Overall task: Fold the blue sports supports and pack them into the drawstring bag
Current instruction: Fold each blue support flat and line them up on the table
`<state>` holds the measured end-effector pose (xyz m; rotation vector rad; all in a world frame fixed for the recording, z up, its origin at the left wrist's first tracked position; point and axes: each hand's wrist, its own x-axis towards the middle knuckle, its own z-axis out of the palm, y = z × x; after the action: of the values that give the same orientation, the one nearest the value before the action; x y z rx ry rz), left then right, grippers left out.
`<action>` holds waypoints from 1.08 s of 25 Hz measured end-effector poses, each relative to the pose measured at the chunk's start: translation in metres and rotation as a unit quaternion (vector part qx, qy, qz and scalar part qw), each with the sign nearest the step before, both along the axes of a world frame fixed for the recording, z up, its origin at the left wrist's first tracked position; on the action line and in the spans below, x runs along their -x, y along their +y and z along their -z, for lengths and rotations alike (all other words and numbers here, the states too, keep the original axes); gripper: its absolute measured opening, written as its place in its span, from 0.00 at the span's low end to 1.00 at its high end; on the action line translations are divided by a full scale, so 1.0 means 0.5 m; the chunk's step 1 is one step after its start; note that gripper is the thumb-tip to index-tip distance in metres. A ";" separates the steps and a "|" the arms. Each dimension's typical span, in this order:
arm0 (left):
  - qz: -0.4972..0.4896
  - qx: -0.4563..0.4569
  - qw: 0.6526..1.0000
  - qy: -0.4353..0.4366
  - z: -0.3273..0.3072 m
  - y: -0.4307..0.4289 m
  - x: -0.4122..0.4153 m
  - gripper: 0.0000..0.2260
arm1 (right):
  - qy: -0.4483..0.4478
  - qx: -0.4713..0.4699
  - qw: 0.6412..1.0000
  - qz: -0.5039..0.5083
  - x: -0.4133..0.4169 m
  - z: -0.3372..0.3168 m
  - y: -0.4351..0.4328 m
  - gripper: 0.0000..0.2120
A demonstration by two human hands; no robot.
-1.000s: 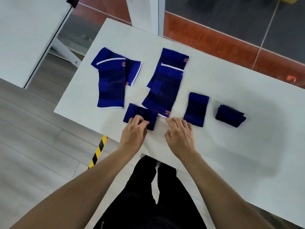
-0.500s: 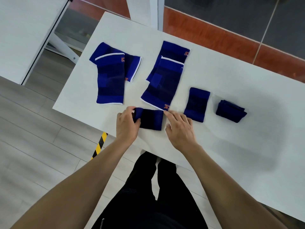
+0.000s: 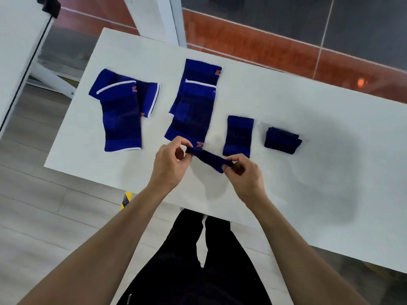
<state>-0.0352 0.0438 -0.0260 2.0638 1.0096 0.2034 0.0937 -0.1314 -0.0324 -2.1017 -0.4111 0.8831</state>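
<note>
The white counter (image 3: 308,172) carries two pairs of long blue supports, one pair at far left (image 3: 120,111), one near the middle (image 3: 193,106). Right of them lie a flat short support (image 3: 239,135) and a folded one (image 3: 283,140). Just above the near edge I hold a small blue support (image 3: 208,158), my left hand (image 3: 170,164) pinching one end, my right hand (image 3: 244,175) the other, each grip closed on it.

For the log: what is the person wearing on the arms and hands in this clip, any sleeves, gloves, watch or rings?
Both forearms are bare up to the edge of the picture: no sleeves show. The left hand and right hand have no gloves, and no watch, wristband or ring is visible. Below the arms, the legs are in black trousers with a small row of white marks near the bottom edge.
</note>
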 end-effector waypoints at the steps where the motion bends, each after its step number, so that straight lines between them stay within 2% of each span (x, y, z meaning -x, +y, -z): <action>1: 0.003 0.019 1.000 -0.006 -0.008 -0.001 -0.016 0.06 | 0.030 -0.013 0.999 0.028 -0.009 -0.014 -0.006 0.05; 4: -0.001 0.117 0.992 -0.054 -0.028 -0.010 -0.067 0.05 | 0.124 -0.071 0.987 0.077 -0.013 -0.038 -0.012 0.08; 7: -0.014 0.147 0.986 -0.073 -0.034 -0.019 -0.105 0.06 | 0.117 -0.106 0.980 0.125 -0.003 -0.041 -0.024 0.11; 9: -0.003 0.140 0.987 -0.079 -0.035 -0.021 -0.121 0.03 | 0.094 -0.101 0.977 0.160 0.000 -0.042 -0.032 0.09; 10: 0.001 0.149 0.986 -0.079 -0.033 -0.023 -0.127 0.05 | 0.097 -0.094 0.975 0.174 0.000 -0.044 -0.035 0.07; 11: 0.001 0.172 0.982 -0.081 -0.030 -0.026 -0.132 0.07 | 0.114 -0.089 0.973 0.182 0.000 -0.044 -0.039 0.09; 14: -0.021 0.244 0.966 -0.081 -0.025 -0.032 -0.151 0.10 | 0.160 -0.075 0.968 0.178 -0.008 -0.039 -0.049 0.26; 15: -0.021 0.250 0.965 -0.073 -0.020 -0.032 -0.158 0.10 | 0.166 -0.069 0.968 0.173 -0.014 -0.037 -0.052 0.27; 20: 0.000 0.225 0.974 -0.027 -0.012 -0.012 -0.190 0.08 | 0.141 -0.029 0.969 0.202 -0.049 -0.023 -0.052 0.06; 24: 0.051 0.208 0.977 0.011 0.008 0.015 -0.233 0.11 | 0.139 -0.014 0.962 0.236 -0.073 -0.005 -0.033 0.04; 27: 0.078 0.143 0.986 0.034 0.018 0.032 -0.274 0.12 | 0.115 0.013 0.964 0.239 -0.091 0.004 -0.018 0.06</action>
<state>0.1020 0.0599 -0.0349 1.8846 0.8575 -0.0892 0.1394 -0.1405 -0.0341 -1.9657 0.2263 0.8267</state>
